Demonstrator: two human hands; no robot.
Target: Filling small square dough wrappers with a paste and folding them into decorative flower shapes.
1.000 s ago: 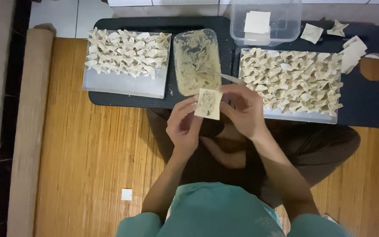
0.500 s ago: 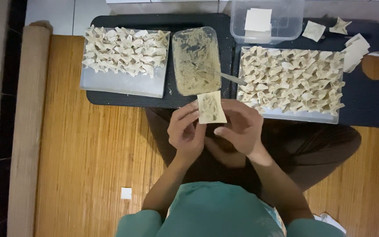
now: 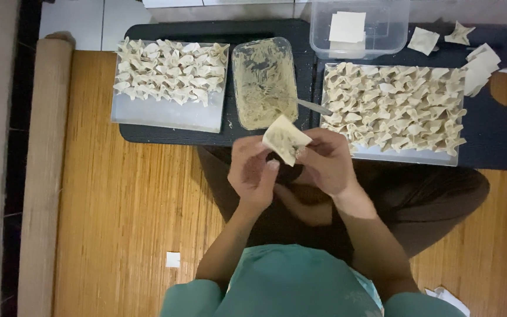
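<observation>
My left hand & right hand pinch one filled wrapper above my lap, just below the filling tub. Flat half a sec ago, it's now tilted w/ a corner folding over, so shaping looks underway.

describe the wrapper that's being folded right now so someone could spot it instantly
Start at the long dark board across the top, then drop to its near edge. There the left hand and right hand pinch one filled wrapper, the only one held up off a tray.
</observation>
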